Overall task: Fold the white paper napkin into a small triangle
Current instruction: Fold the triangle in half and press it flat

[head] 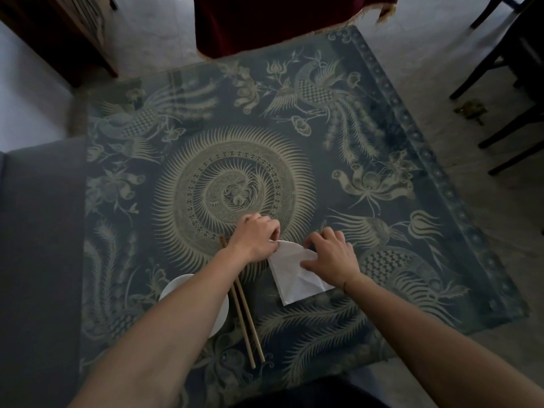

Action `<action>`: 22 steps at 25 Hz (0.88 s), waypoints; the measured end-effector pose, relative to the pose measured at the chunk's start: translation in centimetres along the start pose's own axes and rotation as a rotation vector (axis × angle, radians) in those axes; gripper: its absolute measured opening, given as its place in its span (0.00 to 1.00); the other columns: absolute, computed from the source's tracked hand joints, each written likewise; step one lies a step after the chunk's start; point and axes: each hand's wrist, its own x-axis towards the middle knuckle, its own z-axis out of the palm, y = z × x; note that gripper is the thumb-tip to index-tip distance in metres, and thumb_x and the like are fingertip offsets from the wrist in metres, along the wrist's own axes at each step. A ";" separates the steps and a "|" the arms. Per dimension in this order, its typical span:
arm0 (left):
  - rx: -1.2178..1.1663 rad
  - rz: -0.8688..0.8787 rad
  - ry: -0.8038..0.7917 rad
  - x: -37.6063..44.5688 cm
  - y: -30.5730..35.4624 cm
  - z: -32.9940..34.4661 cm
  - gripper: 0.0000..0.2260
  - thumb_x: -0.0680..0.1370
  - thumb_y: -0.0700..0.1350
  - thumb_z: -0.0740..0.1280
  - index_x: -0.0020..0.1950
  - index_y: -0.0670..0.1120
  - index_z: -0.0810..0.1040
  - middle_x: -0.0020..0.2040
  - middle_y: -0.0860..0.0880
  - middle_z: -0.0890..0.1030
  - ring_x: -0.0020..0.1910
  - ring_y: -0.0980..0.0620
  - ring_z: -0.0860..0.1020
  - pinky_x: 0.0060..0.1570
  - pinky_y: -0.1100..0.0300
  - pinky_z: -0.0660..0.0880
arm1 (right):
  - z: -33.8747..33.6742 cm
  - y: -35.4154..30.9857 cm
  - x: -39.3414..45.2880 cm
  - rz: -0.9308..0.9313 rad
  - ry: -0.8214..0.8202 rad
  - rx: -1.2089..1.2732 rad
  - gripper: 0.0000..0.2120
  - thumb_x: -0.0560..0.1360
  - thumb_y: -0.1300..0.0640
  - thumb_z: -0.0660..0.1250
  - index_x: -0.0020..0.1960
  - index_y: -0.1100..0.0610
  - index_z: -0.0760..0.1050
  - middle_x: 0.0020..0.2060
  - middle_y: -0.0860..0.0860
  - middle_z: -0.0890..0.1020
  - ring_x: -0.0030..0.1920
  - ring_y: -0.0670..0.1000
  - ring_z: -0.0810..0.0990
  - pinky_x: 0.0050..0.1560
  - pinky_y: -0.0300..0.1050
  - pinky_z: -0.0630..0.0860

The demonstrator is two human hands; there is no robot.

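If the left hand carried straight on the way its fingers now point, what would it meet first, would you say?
Probably the right hand. The left hand points rightward across the far edge of the white paper napkin, with the other hand's fingers just beyond, though their relative heights are unclear.

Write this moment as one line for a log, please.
stage: folding | left hand: pinching napkin far corner | right hand: pressing napkin flat | chopsticks, bowl: untouched, left of napkin

Dim room: pale tiled floor (pixel 441 83), dark wooden chairs (pixel 506 92), maroon cloth (pixel 265 22).
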 end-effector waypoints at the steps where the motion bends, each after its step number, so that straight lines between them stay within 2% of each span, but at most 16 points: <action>1: -0.013 0.041 0.019 -0.1 0.0 -0.5 0.06 0.74 0.50 0.68 0.43 0.53 0.70 0.43 0.54 0.75 0.51 0.49 0.75 0.56 0.52 0.64 | -0.2 -0.1 0.2 0.011 -0.004 0.037 0.21 0.68 0.44 0.71 0.58 0.46 0.70 0.55 0.49 0.71 0.58 0.56 0.66 0.53 0.52 0.67; 4: -0.082 0.141 0.101 -0.2 0.3 -1.8 0.06 0.75 0.47 0.69 0.45 0.51 0.73 0.42 0.53 0.79 0.45 0.49 0.78 0.52 0.53 0.67 | -1.1 -0.4 1.0 0.017 -0.075 0.099 0.26 0.68 0.47 0.71 0.65 0.46 0.69 0.57 0.50 0.74 0.59 0.57 0.66 0.54 0.52 0.67; 5: -0.117 0.159 0.135 -0.3 0.4 -2.2 0.05 0.74 0.47 0.70 0.46 0.50 0.74 0.43 0.54 0.80 0.45 0.49 0.78 0.52 0.53 0.68 | -1.4 -0.4 1.2 0.011 -0.117 0.104 0.25 0.69 0.48 0.70 0.65 0.46 0.71 0.57 0.50 0.76 0.59 0.58 0.67 0.55 0.53 0.68; 7: -0.242 0.139 0.186 -0.3 0.5 -2.7 0.08 0.73 0.47 0.72 0.50 0.51 0.77 0.46 0.55 0.82 0.45 0.53 0.79 0.52 0.54 0.72 | -1.8 -0.5 1.5 0.021 -0.123 0.155 0.17 0.70 0.50 0.69 0.59 0.48 0.77 0.53 0.51 0.80 0.58 0.58 0.71 0.55 0.55 0.72; 9: -0.518 0.009 0.221 -0.6 0.7 -2.7 0.17 0.71 0.47 0.75 0.58 0.54 0.77 0.48 0.56 0.81 0.46 0.58 0.79 0.47 0.63 0.75 | -2.1 -0.5 1.5 0.062 -0.036 0.250 0.08 0.70 0.53 0.69 0.49 0.48 0.80 0.44 0.50 0.81 0.52 0.57 0.76 0.51 0.54 0.76; 11: -0.874 -0.169 0.172 -1.2 0.8 -1.8 0.31 0.69 0.44 0.78 0.69 0.55 0.71 0.53 0.53 0.79 0.49 0.58 0.78 0.44 0.68 0.75 | -2.4 -0.5 1.5 0.095 -0.032 0.365 0.03 0.69 0.54 0.71 0.43 0.49 0.80 0.37 0.47 0.80 0.45 0.53 0.77 0.44 0.48 0.76; 14: -1.201 -0.338 0.012 -2.4 0.5 0.4 0.47 0.67 0.37 0.80 0.78 0.51 0.56 0.59 0.42 0.78 0.56 0.46 0.80 0.55 0.55 0.78 | -2.7 -0.3 1.4 0.144 -0.123 0.566 0.03 0.69 0.55 0.74 0.39 0.50 0.80 0.35 0.47 0.80 0.39 0.47 0.77 0.39 0.43 0.73; 16: -1.242 -0.395 0.036 -2.5 0.4 1.1 0.50 0.66 0.36 0.80 0.79 0.51 0.53 0.59 0.40 0.78 0.58 0.44 0.79 0.60 0.49 0.76 | -2.8 0.0 1.2 0.187 -0.163 0.709 0.03 0.70 0.57 0.74 0.40 0.51 0.81 0.37 0.48 0.82 0.39 0.47 0.78 0.40 0.42 0.73; 18: -1.228 -0.436 0.100 -2.4 0.6 1.3 0.49 0.67 0.38 0.80 0.79 0.52 0.53 0.60 0.42 0.76 0.58 0.44 0.77 0.61 0.49 0.75 | -2.8 0.3 0.9 0.239 -0.171 0.854 0.03 0.70 0.58 0.74 0.43 0.52 0.82 0.40 0.50 0.83 0.41 0.50 0.80 0.44 0.43 0.75; 20: -1.162 -0.473 0.143 -2.5 0.9 1.7 0.45 0.70 0.44 0.78 0.79 0.53 0.54 0.57 0.45 0.76 0.56 0.46 0.77 0.58 0.52 0.73 | -2.6 0.4 0.6 0.284 -0.140 0.974 0.05 0.70 0.59 0.74 0.46 0.53 0.83 0.42 0.52 0.83 0.42 0.51 0.80 0.43 0.44 0.74; 22: -1.040 -0.501 0.095 -3.0 1.1 2.1 0.38 0.74 0.54 0.73 0.78 0.55 0.55 0.52 0.49 0.77 0.54 0.49 0.76 0.54 0.53 0.69 | -2.6 0.5 0.3 0.334 -0.107 1.115 0.09 0.71 0.60 0.73 0.51 0.52 0.82 0.43 0.53 0.83 0.40 0.50 0.79 0.37 0.41 0.73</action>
